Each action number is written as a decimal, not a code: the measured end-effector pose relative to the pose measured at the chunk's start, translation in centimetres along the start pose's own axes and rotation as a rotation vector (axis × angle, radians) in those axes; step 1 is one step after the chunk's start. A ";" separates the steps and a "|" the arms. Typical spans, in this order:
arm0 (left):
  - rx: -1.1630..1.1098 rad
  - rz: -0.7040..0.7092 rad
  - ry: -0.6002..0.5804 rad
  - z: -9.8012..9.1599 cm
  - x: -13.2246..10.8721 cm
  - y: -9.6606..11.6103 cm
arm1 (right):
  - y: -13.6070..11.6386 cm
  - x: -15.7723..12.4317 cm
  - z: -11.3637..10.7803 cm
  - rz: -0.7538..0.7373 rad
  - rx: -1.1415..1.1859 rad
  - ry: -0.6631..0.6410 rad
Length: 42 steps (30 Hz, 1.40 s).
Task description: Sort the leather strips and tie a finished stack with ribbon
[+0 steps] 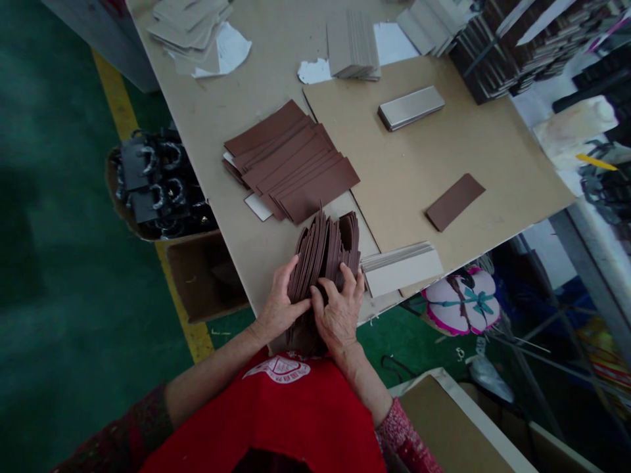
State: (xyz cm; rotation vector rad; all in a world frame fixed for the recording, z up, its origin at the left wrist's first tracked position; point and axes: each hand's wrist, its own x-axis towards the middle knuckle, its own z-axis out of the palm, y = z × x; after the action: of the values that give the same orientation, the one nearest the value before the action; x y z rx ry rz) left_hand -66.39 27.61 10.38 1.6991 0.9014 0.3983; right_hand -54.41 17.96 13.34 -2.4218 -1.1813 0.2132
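Note:
Both my hands hold a thick bundle of brown folded paper pieces [323, 253] standing on edge at the table's near edge. My left hand [279, 305] grips the bundle's left side, fingers wrapped on it. My right hand [340, 309] presses the right side, fingers curled over the pieces. Just beyond lies a fanned stack of flat brown strips [293, 164]. A stack of grey cards [401, 268] lies right of my hands.
A tan board [444, 151] carries a silver box [411, 107] and one brown strip [455, 201]. More grey card stacks [352, 46] and dark stacks [522, 39] sit at the back. Left of the table stand a bin of black handles [158, 184] and an open carton [204, 276].

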 end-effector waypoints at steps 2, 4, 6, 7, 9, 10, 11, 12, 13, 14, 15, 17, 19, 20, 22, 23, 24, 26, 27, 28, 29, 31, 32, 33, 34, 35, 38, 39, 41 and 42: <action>-0.006 -0.009 0.000 -0.1 0.0 0.1 | 0.0 0.0 0.0 -0.001 -0.002 0.001; -0.006 -0.015 -0.004 -0.1 0.0 0.0 | 0.0 0.1 -0.1 -0.009 -0.002 0.004; -0.011 -0.020 -0.007 -0.2 0.0 -0.2 | 0.0 0.1 0.0 -0.017 -0.003 0.006; -0.022 -0.021 -0.009 -0.2 0.0 -0.3 | 0.0 0.1 0.0 -0.020 0.000 0.009; -0.053 -0.024 -0.019 -0.3 0.0 -0.7 | 0.0 0.1 0.0 -0.019 0.006 0.015; -0.070 -0.025 -0.028 -0.3 0.0 -0.9 | 0.1 0.1 0.0 -0.017 0.007 0.020; -0.085 -0.024 -0.039 -0.4 0.0 -1.1 | 0.1 0.1 0.0 -0.016 0.009 0.023; -0.099 -0.024 -0.052 -0.5 0.1 -1.3 | 0.1 0.1 0.0 -0.014 0.009 0.023; -0.112 -0.024 -0.065 -0.5 0.1 -1.4 | 0.1 0.1 -0.1 -0.012 0.009 0.021; -0.126 -0.025 -0.072 -0.6 0.1 -1.4 | 0.2 0.1 -0.1 -0.009 0.010 0.017; -0.135 -0.026 -0.076 -0.7 0.1 -1.4 | 0.2 0.1 -0.1 -0.007 0.011 0.013; -0.132 -0.029 -0.072 -0.7 0.1 -1.3 | 0.2 0.1 -0.1 -0.005 0.016 0.010; -0.112 -0.029 -0.063 -0.6 0.1 -1.1 | 0.3 0.1 -0.1 -0.009 0.017 0.009; -0.105 -0.029 -0.061 -0.6 0.1 -0.9 | 0.3 0.0 -0.1 -0.012 0.017 0.009; -0.105 -0.036 -0.063 -0.5 0.1 -0.7 | 0.3 0.0 -0.1 -0.012 0.014 0.015; -0.112 -0.040 -0.066 -0.5 0.1 -0.6 | 0.3 0.0 -0.1 -0.011 0.013 0.018; -0.119 -0.044 -0.068 -0.5 0.1 -0.6 | 0.3 0.0 -0.1 -0.012 0.011 0.019; -0.132 -0.049 -0.070 -0.5 0.1 -0.5 | 0.4 0.0 -0.1 -0.011 0.008 0.020; -0.134 -0.047 -0.070 -0.5 0.1 -0.5 | 0.4 0.0 -0.1 -0.012 0.006 0.020; -0.130 -0.041 -0.069 -0.6 0.1 -0.6 | 0.4 0.0 -0.1 -0.011 0.004 0.019; -0.119 -0.033 -0.067 -0.6 0.1 -0.6 | 0.4 0.0 -0.1 -0.013 0.002 0.020; -0.095 -0.024 -0.065 -0.6 0.2 -0.6 | 0.4 0.0 -0.1 -0.019 -0.003 0.022; -0.090 -0.027 -0.066 -0.6 0.2 -0.5 | 0.3 0.1 -0.1 -0.022 -0.005 0.022; -0.092 -0.035 -0.068 -0.6 0.2 -0.5 | 0.3 0.1 -0.2 -0.022 -0.005 0.023; -0.102 -0.046 -0.070 -0.5 0.3 -0.5 | 0.3 0.1 -0.2 -0.021 -0.006 0.024; -0.116 -0.057 -0.073 -0.5 0.3 -0.5 | 0.2 0.1 -0.2 -0.018 -0.004 0.025; -0.123 -0.058 -0.072 -0.4 0.3 -0.6 | 0.2 0.2 -0.1 -0.008 0.001 0.019; -0.117 -0.053 -0.071 -0.4 0.3 -0.6 | 0.3 0.2 -0.1 -0.006 0.002 0.015; -0.112 -0.047 -0.075 -0.4 0.3 -0.5 | 0.3 0.1 0.1 -0.003 0.004 0.014; -0.114 -0.050 -0.077 -0.5 0.3 -0.5 | 0.4 0.1 0.1 -0.003 0.004 0.015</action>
State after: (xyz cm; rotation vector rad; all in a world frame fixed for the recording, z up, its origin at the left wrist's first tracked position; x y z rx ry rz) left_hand -66.72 28.18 9.99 1.5747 0.8475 0.3423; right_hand -54.15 17.86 13.09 -2.4139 -1.1772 0.1962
